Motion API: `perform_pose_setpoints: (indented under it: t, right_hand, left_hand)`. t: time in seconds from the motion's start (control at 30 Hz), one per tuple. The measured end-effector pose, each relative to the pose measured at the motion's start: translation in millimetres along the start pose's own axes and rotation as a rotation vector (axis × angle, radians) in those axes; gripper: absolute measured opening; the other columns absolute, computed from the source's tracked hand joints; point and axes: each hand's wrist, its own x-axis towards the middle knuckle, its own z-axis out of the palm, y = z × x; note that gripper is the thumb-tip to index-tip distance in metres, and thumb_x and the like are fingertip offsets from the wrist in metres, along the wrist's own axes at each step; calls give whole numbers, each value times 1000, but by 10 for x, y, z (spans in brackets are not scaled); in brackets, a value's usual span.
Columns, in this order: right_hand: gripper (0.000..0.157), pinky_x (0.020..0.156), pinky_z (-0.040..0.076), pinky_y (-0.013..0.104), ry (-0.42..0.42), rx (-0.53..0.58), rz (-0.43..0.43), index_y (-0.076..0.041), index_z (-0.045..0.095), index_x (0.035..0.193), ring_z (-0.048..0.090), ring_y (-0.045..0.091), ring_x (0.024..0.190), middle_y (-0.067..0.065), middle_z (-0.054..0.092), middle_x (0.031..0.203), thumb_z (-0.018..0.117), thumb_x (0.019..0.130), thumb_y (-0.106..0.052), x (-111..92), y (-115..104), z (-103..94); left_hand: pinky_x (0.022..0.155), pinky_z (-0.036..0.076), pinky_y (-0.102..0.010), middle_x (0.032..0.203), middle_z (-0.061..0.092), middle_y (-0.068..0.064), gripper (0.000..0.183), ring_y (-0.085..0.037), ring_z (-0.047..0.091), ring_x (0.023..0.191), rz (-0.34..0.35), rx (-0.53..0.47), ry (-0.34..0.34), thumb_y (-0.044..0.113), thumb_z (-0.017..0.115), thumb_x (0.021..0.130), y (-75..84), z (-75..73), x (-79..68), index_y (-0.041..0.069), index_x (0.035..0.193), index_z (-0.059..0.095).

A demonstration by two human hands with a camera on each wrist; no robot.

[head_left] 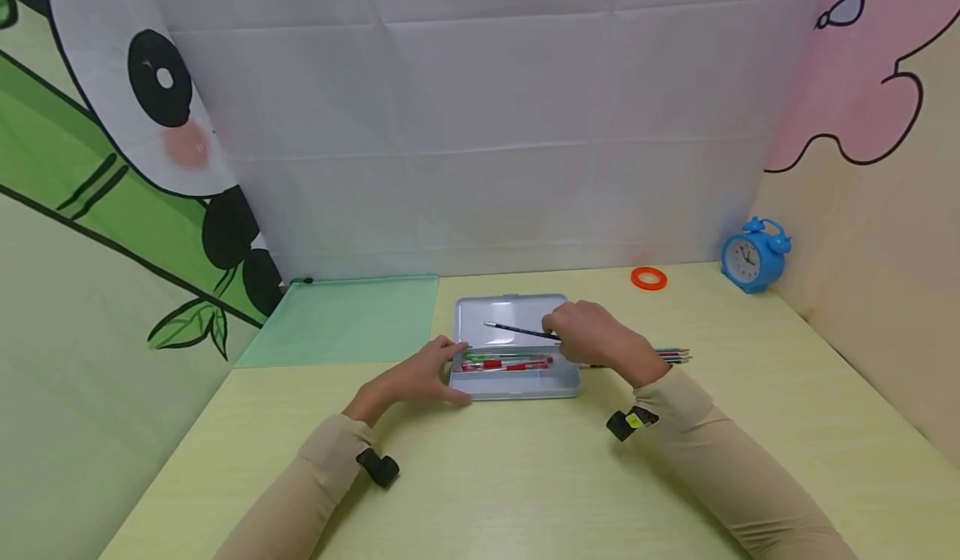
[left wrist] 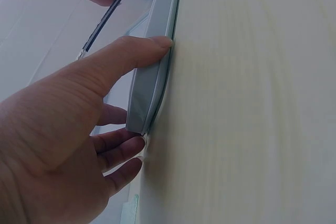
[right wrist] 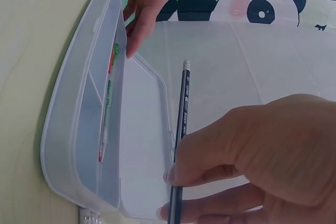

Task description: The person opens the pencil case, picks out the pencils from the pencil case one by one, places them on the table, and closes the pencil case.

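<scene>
A whitish translucent pencil case [head_left: 525, 387] lies on the table with its hinged lid [head_left: 474, 314] folded back. My left hand [head_left: 422, 374] grips the case's left end, thumb on the front edge, fingers around the corner. Above the lid, my right hand [head_left: 597, 339] pinches a dark pencil [right wrist: 185, 98] between thumb and fingers. The pencil's white-tipped end points left, above the case in the head view. Red pens [head_left: 510, 366] and a green-and-clear pen [right wrist: 108, 98] lie inside the case. Several more pencils [head_left: 678, 355] lie right of it, partly hidden by my right wrist.
A pale green mat [head_left: 352, 318] lies at the back left of the table [head_left: 480, 477]. An orange ring [head_left: 648, 278] lies at the back right, with a blue alarm clock [head_left: 753, 256] beyond it at the corner. White cloth [head_left: 487, 127] hangs behind.
</scene>
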Motion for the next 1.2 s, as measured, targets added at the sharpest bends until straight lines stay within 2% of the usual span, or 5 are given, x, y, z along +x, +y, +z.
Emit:
perform_pose_setpoints:
  t: [0.2, 0.43, 0.63, 0.83, 1.2]
  right_hand:
    - [21, 68, 51, 31, -6, 9, 22, -7, 76, 109, 58, 18, 72, 5, 72, 97, 73, 88, -8, -36, 100, -41]
    - [19, 71, 53, 32, 20, 30, 32, -7, 78, 105, 58, 18, 69, 3, 71, 88, 76, 87, -13, -116, 212, -96]
    - [14, 61, 49, 27, 27, 51, 29, -7, 79, 99, 54, 16, 63, -1, 69, 81, 74, 87, -13, -170, 296, -95]
    - [10, 61, 50, 29, 0, 45, 49, -8, 78, 95, 54, 16, 63, -2, 65, 75, 72, 86, -11, -234, 413, -51]
    - [11, 64, 53, 34, -96, 41, 98, -7, 78, 94, 56, 17, 67, -1, 66, 80, 76, 84, -11, -383, 612, -66]
  left_hand:
    - [101, 43, -42, 129, 44, -8, 97, -24, 43, 118, 1, -4, -1, 42, 87, 76, 7, 1, 10, 4, 152, 40]
    - [103, 43, -45, 131, 44, -9, 97, -25, 43, 119, -12, -4, -2, 42, 87, 76, 20, 20, 12, 4, 153, 40]
    - [102, 43, -44, 130, 44, -9, 97, -25, 43, 118, -11, -4, 6, 41, 87, 76, 35, 13, 10, 4, 152, 40]
    - [99, 44, -43, 130, 44, -10, 97, -25, 43, 117, -7, -3, 6, 41, 87, 77, 54, -1, -4, 3, 152, 40]
    - [100, 44, -42, 131, 44, -9, 97, -24, 43, 118, -11, 10, 2, 42, 87, 76, 37, 2, -6, 5, 153, 40]
